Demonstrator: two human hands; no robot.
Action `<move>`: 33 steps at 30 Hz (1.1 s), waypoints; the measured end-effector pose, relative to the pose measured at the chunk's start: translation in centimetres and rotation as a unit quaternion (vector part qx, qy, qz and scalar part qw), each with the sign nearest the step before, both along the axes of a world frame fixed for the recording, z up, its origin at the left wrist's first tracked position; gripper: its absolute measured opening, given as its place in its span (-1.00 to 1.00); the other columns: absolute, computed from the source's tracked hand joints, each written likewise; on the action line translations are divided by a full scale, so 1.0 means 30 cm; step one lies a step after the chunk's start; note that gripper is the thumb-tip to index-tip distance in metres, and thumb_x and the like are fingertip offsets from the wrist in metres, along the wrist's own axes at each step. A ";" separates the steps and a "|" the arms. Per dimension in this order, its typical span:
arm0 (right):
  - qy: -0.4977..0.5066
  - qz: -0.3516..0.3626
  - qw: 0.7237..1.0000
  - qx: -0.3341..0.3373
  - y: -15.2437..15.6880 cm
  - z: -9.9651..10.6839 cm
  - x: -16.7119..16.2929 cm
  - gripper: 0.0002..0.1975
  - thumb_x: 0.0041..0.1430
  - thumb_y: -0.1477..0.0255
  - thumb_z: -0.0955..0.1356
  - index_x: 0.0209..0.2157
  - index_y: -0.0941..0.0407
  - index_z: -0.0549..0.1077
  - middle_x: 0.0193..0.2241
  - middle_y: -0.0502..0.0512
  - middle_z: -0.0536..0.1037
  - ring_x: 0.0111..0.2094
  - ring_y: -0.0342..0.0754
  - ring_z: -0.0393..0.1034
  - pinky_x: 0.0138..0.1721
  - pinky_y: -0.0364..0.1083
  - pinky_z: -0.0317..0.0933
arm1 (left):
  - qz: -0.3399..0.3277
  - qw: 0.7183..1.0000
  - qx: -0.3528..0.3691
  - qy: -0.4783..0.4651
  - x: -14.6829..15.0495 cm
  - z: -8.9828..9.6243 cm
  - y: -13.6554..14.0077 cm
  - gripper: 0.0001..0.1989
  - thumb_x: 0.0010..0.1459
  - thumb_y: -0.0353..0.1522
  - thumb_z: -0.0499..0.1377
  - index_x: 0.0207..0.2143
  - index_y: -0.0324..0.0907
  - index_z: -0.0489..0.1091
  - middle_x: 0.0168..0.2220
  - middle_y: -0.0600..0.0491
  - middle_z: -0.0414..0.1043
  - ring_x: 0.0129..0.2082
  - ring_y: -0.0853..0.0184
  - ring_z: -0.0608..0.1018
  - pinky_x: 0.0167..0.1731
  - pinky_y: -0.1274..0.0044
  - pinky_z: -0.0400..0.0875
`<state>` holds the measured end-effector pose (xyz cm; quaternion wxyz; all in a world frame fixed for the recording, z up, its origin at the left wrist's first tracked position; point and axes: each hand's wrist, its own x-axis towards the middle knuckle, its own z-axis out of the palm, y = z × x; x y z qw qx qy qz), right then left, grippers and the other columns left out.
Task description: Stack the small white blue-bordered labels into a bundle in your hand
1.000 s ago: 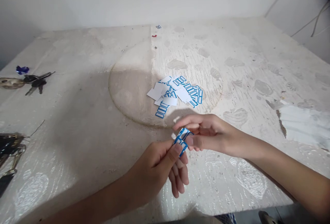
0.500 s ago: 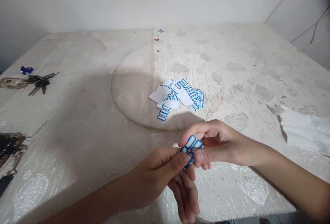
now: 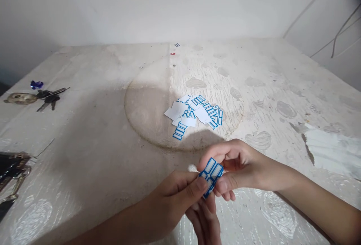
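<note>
A small stack of blue-bordered label stickers (image 3: 211, 170) sits between my hands near the table's front edge, printed side up. My left hand (image 3: 183, 194) pinches its lower left part, thumb on top, with the other fingers curled below. At its right edge, my right hand (image 3: 239, 168) grips with the thumb, the index finger arched behind. How many pieces are in the stack I cannot tell. Beyond my hands lies a loose pile of similar stickers (image 3: 183, 121), some showing blue frames and others their plain white backs.
A bunch of keys (image 3: 50, 96) with a tag and a shiny purple scrap (image 3: 36, 84) lie at the left. Nearer is a dark item with a metal clasp (image 3: 17, 181). A torn white sheet (image 3: 332, 147) lies at the right. Behind the table (image 3: 93, 162) rises a wall.
The camera view has tilted slightly, so everything sits a little lower in the picture. Both hands keep hold of the label stickers, with barely any change in grip.
</note>
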<state>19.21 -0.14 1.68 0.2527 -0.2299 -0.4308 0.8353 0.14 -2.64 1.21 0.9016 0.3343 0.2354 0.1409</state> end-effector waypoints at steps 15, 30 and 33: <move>-0.149 -0.064 0.972 0.168 -0.025 0.015 -0.001 -0.78 0.24 0.49 0.27 -0.08 0.08 0.37 -0.36 0.04 0.42 -0.40 -0.20 0.34 -0.40 -0.21 0.24 | 0.060 0.985 0.070 0.148 0.007 0.016 -0.017 -0.60 0.21 -0.07 -0.10 -0.43 -0.23 0.16 -0.66 0.04 0.37 -0.74 0.49 0.36 -0.66 0.64 0.29; -0.188 -0.061 0.943 0.267 -0.038 0.039 -0.001 -0.84 0.32 0.53 0.15 -0.14 0.08 0.28 -0.41 -0.02 0.40 -0.40 -0.21 0.35 -0.37 -0.21 0.21 | 0.035 0.998 -0.020 -0.048 -0.007 -0.008 0.013 -0.56 0.27 -0.17 -0.17 -0.23 -0.30 0.35 -0.52 -0.11 0.50 -0.56 0.35 0.54 -0.49 0.57 0.38; -0.205 -0.066 0.929 0.302 -0.037 0.044 -0.001 -0.85 0.31 0.53 0.16 -0.18 0.10 0.31 -0.40 0.00 0.42 -0.39 -0.20 0.36 -0.39 -0.21 0.20 | 0.057 0.997 -0.040 -0.044 -0.003 -0.016 0.002 -0.58 0.25 -0.18 -0.12 -0.28 -0.32 0.37 -0.44 -0.14 0.49 -0.51 0.35 0.54 -0.47 0.55 0.41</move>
